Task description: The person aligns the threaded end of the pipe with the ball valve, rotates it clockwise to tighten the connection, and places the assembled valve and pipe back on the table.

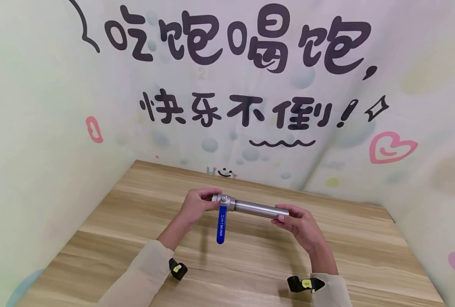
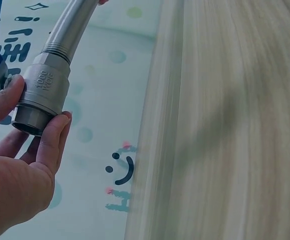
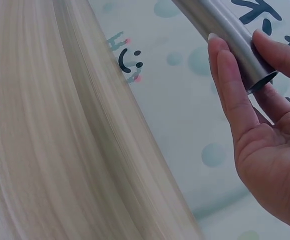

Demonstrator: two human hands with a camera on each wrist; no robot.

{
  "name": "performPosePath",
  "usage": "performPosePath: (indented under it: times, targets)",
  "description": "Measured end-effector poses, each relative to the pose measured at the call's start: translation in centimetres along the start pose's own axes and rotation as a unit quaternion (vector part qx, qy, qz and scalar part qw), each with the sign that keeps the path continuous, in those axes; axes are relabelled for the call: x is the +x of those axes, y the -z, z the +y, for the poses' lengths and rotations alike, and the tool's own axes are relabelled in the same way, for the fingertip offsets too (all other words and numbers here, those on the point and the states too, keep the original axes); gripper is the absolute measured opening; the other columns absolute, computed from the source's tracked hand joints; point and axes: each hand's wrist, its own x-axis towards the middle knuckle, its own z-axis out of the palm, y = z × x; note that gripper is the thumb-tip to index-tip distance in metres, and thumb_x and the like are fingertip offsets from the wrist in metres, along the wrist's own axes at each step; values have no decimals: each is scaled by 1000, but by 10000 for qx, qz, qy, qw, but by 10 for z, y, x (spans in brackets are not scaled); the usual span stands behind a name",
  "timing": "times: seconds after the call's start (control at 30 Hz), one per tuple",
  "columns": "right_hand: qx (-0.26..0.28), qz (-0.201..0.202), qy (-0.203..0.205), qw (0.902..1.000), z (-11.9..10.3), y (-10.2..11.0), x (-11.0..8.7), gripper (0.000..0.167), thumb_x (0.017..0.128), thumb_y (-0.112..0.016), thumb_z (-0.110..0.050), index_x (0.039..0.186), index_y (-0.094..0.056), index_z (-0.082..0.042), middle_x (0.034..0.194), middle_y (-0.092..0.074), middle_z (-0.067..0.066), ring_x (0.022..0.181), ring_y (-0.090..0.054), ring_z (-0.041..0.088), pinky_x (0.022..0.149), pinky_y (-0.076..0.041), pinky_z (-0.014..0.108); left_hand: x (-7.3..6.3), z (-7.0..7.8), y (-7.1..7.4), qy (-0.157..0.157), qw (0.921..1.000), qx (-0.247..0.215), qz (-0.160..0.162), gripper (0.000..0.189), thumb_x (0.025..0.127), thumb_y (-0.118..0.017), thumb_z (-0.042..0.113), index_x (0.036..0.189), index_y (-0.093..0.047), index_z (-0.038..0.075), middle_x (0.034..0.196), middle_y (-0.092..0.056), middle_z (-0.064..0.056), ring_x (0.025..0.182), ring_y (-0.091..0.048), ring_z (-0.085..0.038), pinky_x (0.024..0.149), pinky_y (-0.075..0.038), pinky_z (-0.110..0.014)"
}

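Note:
A metal ball valve [image 1: 226, 202] with a blue lever handle [image 1: 221, 226] is joined to a steel pipe [image 1: 256, 208]; some thread shows at the joint in the left wrist view. My left hand [image 1: 194, 207] pinches the valve body by its free end, between thumb and fingers. At the pipe's far end, my right hand [image 1: 302, 224] holds the tube between thumb and fingers, with the open end showing in the right wrist view. Both parts are held up above the table, the pipe slanting slightly down to the right. The lever points toward me.
Beneath the hands lies a wood-grain table [image 1: 135, 247]. White printed walls [image 1: 220, 76] stand behind it and at both sides. Black wrist cameras [image 1: 178, 269] are strapped at both sleeves.

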Motion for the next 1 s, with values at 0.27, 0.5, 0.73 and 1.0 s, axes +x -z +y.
performPosePath:
  times: [0.27,0.5,0.73,1.0]
  targets:
    - [-151,12,-123,9998,0,1,-1,48,89,-59,8,133,-43,20,110,-65,11,91,-71,24,88,-55,33,1,-3,-1,-49,10000,31,-37,32,81,-72,-5,112,-71,2,112,-68,-16,93,-65,-17,80,-57,-28]
    - [-402,-69,-6,9992,0,2,-1,47,82,-66,11,127,-61,-2,112,-63,10,90,-70,21,86,-56,31,3,-4,0,-46,10000,-23,-69,33,81,-73,-5,114,-70,-1,113,-67,-20,91,-65,-16,78,-57,-29]
    - [-345,5,70,9994,-2,0,-1,41,84,-63,12,124,-59,6,103,-61,11,87,-70,21,85,-57,31,3,-2,-2,-9,9999,2,-122,34,82,-72,-4,116,-69,0,114,-67,-19,92,-65,-17,79,-57,-29]
    - [-197,204,-35,9996,-4,-1,-2,36,86,-62,10,122,-59,8,106,-61,11,88,-71,24,87,-55,36,3,-2,-3,-26,9999,26,-101,33,82,-72,-5,115,-69,-1,113,-68,-17,92,-64,-17,79,-57,-29]
